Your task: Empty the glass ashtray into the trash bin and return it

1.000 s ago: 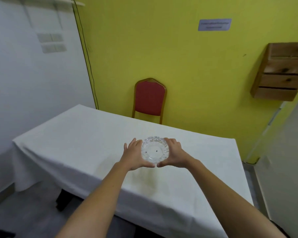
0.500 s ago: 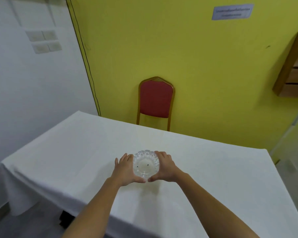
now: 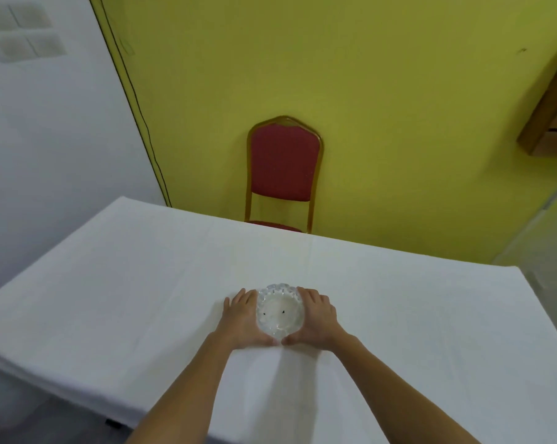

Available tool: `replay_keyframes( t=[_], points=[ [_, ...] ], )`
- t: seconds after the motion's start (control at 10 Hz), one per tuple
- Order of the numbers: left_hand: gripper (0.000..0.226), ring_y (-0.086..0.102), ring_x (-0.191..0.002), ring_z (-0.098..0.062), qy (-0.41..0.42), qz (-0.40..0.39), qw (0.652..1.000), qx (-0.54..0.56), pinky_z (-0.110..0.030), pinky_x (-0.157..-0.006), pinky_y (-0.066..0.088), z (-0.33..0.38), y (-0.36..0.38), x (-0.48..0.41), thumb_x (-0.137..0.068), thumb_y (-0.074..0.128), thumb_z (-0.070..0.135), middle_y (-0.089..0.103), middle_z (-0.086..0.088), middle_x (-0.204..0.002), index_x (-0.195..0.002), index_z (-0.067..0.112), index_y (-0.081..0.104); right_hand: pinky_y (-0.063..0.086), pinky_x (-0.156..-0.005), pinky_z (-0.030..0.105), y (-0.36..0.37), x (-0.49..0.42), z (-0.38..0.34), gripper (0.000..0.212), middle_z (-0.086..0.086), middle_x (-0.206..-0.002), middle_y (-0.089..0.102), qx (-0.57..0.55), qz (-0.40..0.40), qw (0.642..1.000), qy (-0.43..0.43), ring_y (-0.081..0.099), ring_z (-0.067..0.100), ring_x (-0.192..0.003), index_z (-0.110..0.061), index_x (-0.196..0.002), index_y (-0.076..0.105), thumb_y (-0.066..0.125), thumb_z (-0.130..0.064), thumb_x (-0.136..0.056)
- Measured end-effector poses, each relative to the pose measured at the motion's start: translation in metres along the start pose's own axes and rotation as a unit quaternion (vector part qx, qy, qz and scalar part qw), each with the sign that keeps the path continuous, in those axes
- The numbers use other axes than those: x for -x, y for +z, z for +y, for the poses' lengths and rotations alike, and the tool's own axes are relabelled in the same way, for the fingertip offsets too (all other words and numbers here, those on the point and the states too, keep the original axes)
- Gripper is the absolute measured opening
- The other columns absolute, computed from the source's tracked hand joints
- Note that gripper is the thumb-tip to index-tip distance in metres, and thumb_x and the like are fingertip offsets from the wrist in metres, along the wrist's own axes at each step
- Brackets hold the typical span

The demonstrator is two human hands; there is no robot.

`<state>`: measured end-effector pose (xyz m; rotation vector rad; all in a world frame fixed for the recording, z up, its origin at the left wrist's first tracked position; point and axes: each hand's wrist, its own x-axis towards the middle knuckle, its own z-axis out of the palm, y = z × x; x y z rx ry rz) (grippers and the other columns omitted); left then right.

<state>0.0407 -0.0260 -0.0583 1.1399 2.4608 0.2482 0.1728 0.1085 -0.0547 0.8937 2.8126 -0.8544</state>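
Cupping the glass ashtray (image 3: 280,311) at table (image 3: 110,299) centre, left hand (image 3: 242,318) at nine o'clock, right hand (image 3: 315,317) at three, fingers curled round its rim, seemingly resting on the cloth.

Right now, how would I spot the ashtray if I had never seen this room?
Find the long table under a white cloth, in front of the red padded chair. Near its middle, the left hand and the right hand cup a round clear cut-glass ashtray. Nothing else is on the cloth; it has a scalloped rim and two dark specks inside.
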Motion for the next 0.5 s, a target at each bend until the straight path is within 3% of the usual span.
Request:
replay_keyframes(
  t=[0.2,0.3,0.4,0.5],
  points=[
    [0.13,0.001,-0.153,-0.023,0.035,-0.025,0.999,-0.013,-0.049,-0.123,0.001,-0.006,-0.001,-0.008,-0.061,0.075,0.068,0.013,-0.002,-0.164,-0.156,0.009,0.008,0.025,-0.115,0.045,0.007,0.003,-0.004,0.121,0.001,-0.155,0.025,0.003,-0.007,0.999,0.053,0.026,0.029,-0.14,-0.02,-0.151,0.015,0.083,-0.056,-0.057],
    [0.133,-0.006,-0.153,-0.023,0.053,-0.059,0.996,-0.039,-0.049,-0.123,-0.001,-0.004,-0.009,-0.007,-0.066,0.072,0.069,-0.001,-0.005,-0.165,-0.156,0.006,-0.003,0.019,-0.119,0.048,0.0,0.002,-0.011,0.127,0.007,-0.161,0.014,0.024,-0.033,0.998,0.052,0.017,0.028,-0.147,-0.01,-0.154,0.005,0.081,-0.055,-0.062],
    [0.127,-0.011,-0.153,-0.023,0.087,-0.081,0.99,-0.082,-0.049,-0.122,-0.003,-0.007,-0.026,-0.005,-0.073,0.065,0.069,-0.011,-0.007,-0.165,-0.155,0.006,-0.01,0.007,-0.122,0.051,-0.013,0.007,-0.024,0.117,0.005,-0.164,0.002,0.072,-0.036,0.996,0.039,0.002,0.022,-0.152,-0.008,-0.154,-0.002,0.073,-0.05,-0.075],
    [0.117,-0.011,-0.153,-0.023,0.126,-0.06,0.983,-0.119,-0.05,-0.121,-0.002,-0.006,-0.056,-0.001,-0.081,0.056,0.069,-0.012,-0.008,-0.165,-0.155,0.007,-0.009,0.005,-0.122,0.05,-0.036,0.014,-0.045,0.102,0.002,-0.165,-0.001,0.139,-0.007,0.989,0.048,-0.002,0.021,-0.152,-0.01,-0.154,-0.002,0.064,-0.046,-0.085]
  ],
)
